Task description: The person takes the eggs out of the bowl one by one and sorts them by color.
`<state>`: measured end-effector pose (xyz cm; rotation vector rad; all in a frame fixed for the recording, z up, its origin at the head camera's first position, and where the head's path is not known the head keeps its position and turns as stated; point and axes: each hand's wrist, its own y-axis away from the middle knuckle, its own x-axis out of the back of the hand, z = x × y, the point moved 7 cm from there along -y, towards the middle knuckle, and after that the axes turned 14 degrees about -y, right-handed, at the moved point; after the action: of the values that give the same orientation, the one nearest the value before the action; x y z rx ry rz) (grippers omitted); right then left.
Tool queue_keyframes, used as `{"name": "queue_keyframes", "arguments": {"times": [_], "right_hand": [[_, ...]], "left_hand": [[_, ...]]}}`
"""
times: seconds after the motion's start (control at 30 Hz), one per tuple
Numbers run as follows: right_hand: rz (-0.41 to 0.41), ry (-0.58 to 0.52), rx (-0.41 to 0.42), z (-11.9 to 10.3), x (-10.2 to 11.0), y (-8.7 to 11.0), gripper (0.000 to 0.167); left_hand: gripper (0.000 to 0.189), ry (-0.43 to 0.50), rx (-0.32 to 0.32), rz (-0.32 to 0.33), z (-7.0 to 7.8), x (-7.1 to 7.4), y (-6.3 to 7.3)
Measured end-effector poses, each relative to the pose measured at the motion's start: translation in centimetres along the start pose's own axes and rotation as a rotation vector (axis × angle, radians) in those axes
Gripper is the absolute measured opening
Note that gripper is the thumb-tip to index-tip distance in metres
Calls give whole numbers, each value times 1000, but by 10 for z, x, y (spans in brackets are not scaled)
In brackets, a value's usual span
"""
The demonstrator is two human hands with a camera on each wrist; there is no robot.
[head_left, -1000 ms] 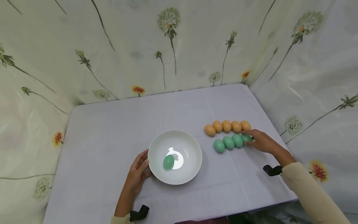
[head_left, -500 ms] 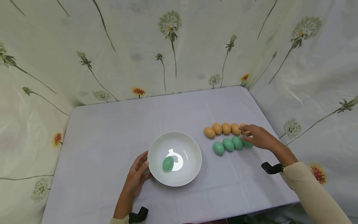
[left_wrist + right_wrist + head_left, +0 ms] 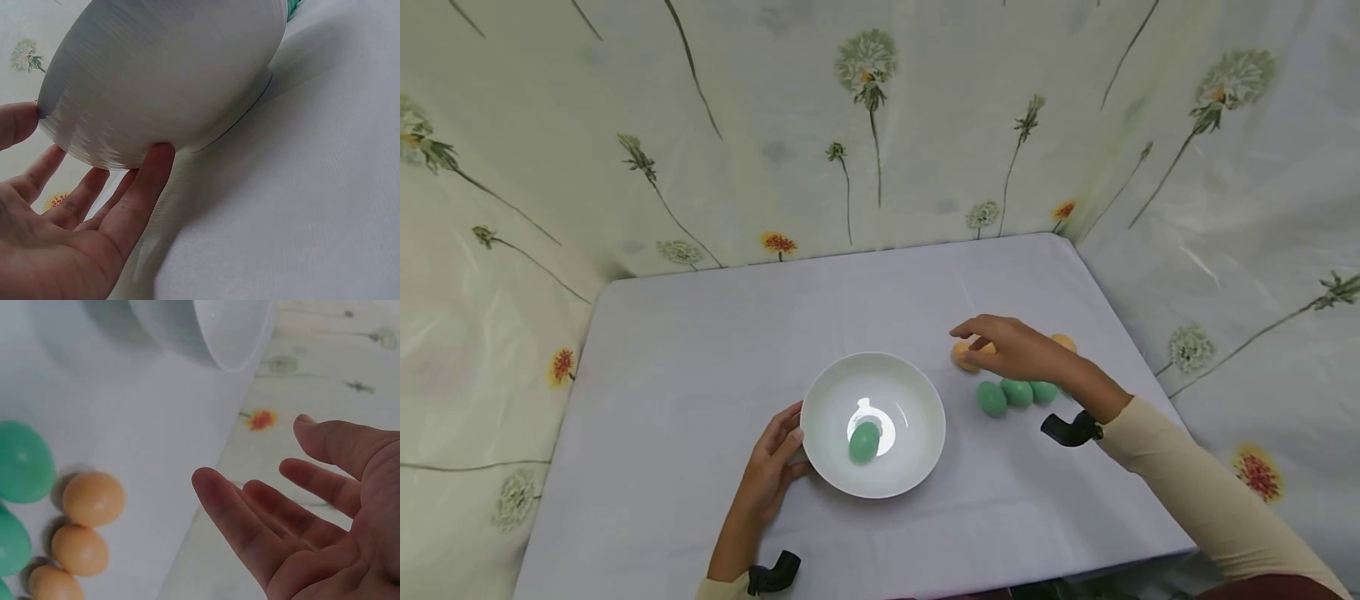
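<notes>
A white bowl (image 3: 917, 433) stands on the table with one green egg (image 3: 864, 442) inside it. My left hand (image 3: 767, 467) holds the bowl's left side, its thumb at the rim and fingertips (image 3: 164, 153) against the outer wall. To the bowl's right, my right hand (image 3: 1015, 346) hovers over a row of orange eggs (image 3: 1063, 342), hiding some of them. In the right wrist view its fingers (image 3: 244, 525) are spread and relaxed, with nothing between them. Nearer the front edge lies a row of green eggs (image 3: 992, 399), partly covered by the right wrist.
White cloth (image 3: 700, 375) covers the table. A curtain (image 3: 737, 167) printed with dandelions stands behind the table and along its sides. Black camera mounts (image 3: 1071, 429) sit on both wrists.
My right hand has left the green egg at the right end of its row and moved leftward above the orange eggs. My left hand stays on the bowl.
</notes>
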<state>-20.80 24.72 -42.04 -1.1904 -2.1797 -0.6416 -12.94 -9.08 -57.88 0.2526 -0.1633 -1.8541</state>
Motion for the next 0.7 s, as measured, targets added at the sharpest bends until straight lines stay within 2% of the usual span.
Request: {"name": "queue_keyframes", "arguments": {"times": [0.13,0.33,0.7], "right_hand": [[-76,-30,-1,-20,-22,-16,41],[-188,-29,45,-46,-61,-31,43],[-334,-36,98,-63,-116,-38,41]], "left_hand": [[51,3,-2,-5,0,0,-1],[51,4,-5,-20,0,1,0],[50,9,-11,-31,0,1,-1]]}}
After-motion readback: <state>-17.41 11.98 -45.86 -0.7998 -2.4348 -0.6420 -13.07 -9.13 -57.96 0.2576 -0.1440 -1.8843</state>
